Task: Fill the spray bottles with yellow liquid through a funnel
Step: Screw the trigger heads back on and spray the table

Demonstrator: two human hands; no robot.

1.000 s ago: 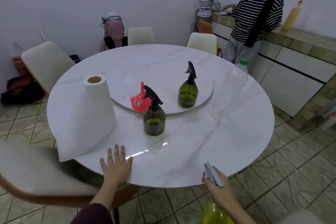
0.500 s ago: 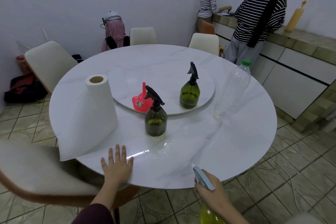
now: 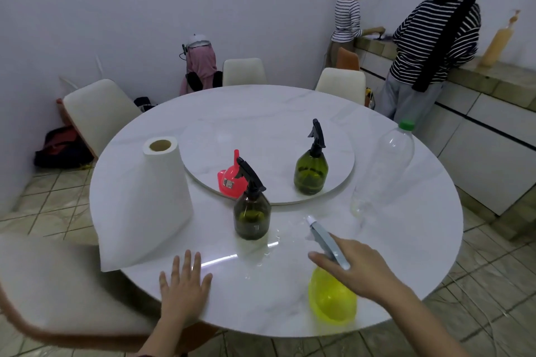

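Three spray bottles on the round white table (image 3: 406, 240): two dark green, one yellow. One dark green spray bottle (image 3: 251, 213) upright near the front middle, black trigger head pointing up and to the left. Second green spray bottle (image 3: 311, 171) upright on the turntable (image 3: 290, 130), trigger head pointing left. Yellow spray bottle (image 3: 332, 297) at the near edge of the table, held by its top in the right hand (image 3: 352, 265), fingers curled round the neck; pale blue trigger head (image 3: 326, 240) pointing away and to the left, long axis tilted the same way. Whether standing on the table or lifted, cannot tell. One red funnel (image 3: 229, 180) on the turntable edge, spout up, just behind the near green bottle. One clear plastic bottle (image 3: 383, 168) with green cap, upright at the right. One paper towel roll (image 3: 148, 197) upright at the left. Left hand (image 3: 184, 288) flat on the table edge, fingers straight and spread, gripping nothing
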